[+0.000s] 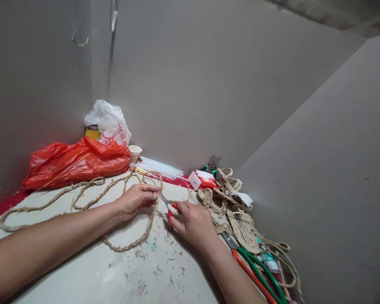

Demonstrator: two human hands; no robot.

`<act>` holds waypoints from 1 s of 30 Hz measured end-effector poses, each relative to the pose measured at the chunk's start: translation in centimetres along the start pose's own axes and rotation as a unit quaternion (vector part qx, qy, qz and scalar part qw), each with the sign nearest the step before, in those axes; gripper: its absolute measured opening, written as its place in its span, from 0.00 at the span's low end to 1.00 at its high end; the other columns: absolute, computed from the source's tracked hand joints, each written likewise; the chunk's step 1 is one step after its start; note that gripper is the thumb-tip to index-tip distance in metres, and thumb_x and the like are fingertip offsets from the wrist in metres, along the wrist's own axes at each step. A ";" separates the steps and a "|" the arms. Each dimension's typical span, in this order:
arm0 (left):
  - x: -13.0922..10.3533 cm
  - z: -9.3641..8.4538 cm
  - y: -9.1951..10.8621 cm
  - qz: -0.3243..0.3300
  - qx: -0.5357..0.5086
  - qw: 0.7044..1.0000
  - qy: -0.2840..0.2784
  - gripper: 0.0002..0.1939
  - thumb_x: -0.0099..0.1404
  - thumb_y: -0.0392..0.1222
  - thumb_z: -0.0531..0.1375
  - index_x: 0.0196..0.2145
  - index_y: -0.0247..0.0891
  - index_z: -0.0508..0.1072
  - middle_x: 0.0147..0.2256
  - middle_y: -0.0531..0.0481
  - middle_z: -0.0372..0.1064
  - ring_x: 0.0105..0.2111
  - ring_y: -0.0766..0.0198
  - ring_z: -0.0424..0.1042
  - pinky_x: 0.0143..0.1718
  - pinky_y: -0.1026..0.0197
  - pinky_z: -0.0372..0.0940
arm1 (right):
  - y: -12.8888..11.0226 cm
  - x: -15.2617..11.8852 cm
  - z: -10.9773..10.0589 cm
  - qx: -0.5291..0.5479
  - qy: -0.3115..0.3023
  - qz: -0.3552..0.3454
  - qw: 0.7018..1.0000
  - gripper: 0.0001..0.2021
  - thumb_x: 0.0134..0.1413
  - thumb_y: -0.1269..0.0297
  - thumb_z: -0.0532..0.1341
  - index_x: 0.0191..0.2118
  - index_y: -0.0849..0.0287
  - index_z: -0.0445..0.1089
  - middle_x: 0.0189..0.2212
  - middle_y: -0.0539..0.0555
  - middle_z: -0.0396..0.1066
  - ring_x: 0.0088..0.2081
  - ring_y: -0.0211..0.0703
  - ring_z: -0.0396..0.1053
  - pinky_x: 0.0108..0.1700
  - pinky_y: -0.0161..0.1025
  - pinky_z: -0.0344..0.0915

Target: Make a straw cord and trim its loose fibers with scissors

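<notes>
My left hand (138,202) is closed on a braided straw rope (150,226), pinching it near the middle of the white board. From there the rope loops down toward me and also spreads in loose curves to the left. In my right hand (193,221) is a pair of small scissors (168,207) with red handles, my fingers in the grips. The blades point toward the rope, right beside my left fingertips. Whether they touch the rope I cannot tell.
A red plastic bag (79,162), a white bag (109,120) and a paper cup (134,153) stand at the back left. White sticks (161,168) lie behind. On the right are a red-and-white box (203,180), pliers (213,164), coiled rope (242,226) and large shears (256,270). Scraps litter the white board (114,278).
</notes>
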State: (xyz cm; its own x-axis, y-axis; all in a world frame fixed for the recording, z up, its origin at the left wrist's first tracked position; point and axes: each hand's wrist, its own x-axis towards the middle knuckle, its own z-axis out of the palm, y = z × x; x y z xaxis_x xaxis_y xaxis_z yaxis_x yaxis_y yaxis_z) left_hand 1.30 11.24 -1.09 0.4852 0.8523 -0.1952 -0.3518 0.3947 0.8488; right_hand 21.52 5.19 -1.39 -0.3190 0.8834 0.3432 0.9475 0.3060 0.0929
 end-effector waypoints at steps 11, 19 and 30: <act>0.1 -0.1 -0.6 0.022 0.016 1.000 0.007 0.19 0.43 0.32 0.69 0.37 0.31 0.76 0.28 0.49 0.71 0.26 0.69 0.68 0.34 0.62 0.64 | -0.5 0.0 0.4 0.005 0.002 0.005 1.000 0.09 0.52 0.58 0.59 0.30 0.58 0.70 0.27 0.52 0.73 0.28 0.40 0.67 0.32 0.37 0.49; 0.2 0.1 -0.5 0.044 0.030 0.998 0.042 0.19 0.42 0.32 0.69 0.35 0.31 0.76 0.28 0.50 0.71 0.27 0.69 0.68 0.34 0.62 0.64 | -0.5 -0.2 0.3 0.007 -0.007 -0.005 1.000 0.12 0.55 0.58 0.58 0.25 0.58 0.69 0.22 0.51 0.71 0.23 0.37 0.63 0.30 0.37 0.45; 0.2 -0.1 -0.1 0.022 -0.003 0.999 0.046 0.16 0.47 0.31 0.68 0.36 0.31 0.75 0.27 0.50 0.71 0.25 0.70 0.68 0.32 0.65 0.64 | 0.4 -0.2 1.2 0.031 0.007 0.039 0.999 0.12 0.56 0.61 0.55 0.24 0.58 0.66 0.21 0.49 0.69 0.22 0.36 0.61 0.27 0.35 0.47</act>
State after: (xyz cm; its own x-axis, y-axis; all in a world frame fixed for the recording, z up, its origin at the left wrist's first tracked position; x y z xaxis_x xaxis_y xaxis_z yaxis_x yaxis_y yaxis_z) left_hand 1.36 11.45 -1.24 0.3932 0.8966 -0.2036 -0.3762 0.3589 0.8542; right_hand 21.97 5.57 -2.56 -0.2434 0.9003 0.3609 0.9660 0.2583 0.0070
